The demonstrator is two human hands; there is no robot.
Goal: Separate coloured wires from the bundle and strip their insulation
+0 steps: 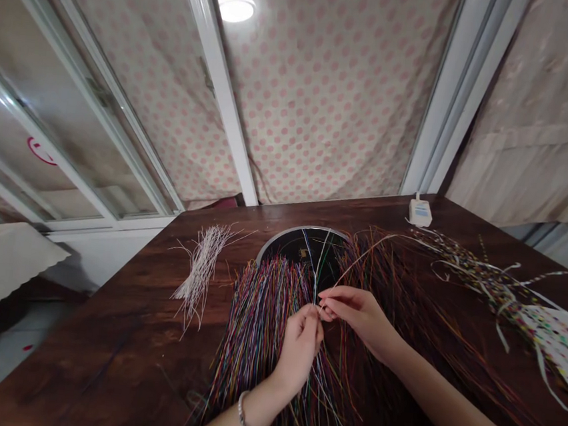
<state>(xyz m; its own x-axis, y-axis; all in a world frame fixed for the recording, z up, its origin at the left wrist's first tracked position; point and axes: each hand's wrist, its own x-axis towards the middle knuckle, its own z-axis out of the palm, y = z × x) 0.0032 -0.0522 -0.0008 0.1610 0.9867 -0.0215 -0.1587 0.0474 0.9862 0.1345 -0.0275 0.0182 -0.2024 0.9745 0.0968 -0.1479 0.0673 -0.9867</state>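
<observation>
Curtain with pink dots [327,76] hangs behind your dark wooden table [116,331], beyond its far edge. Left edge of this table runs slanting towards you, and a wide strip of wood surface shows along it, giving your left arm room on that side. On the right the room is narrower: reddish-brown strands [435,314] spread from the middle outwards, and beyond them lie dotted strips [465,260] with a white dotted sheet [562,347]. Multicoloured strands [254,317] lie in a thick bundle before you, under your left forearm. Their far ends cover the near part of a round black plate [285,246] with pale rim. White strands [203,262] make a loose heap at left, well apart from your hands.

Your right hand [361,317] and left hand [299,345] meet in front of the plate, fingertips close together. A small white box [420,213] stands near the far right edge. You wear a bracelet [247,420] on the left wrist. Both hands pinch at a tan strand [348,266]; it rises from your fingertips and curves to the right over the reddish-brown strands.
</observation>
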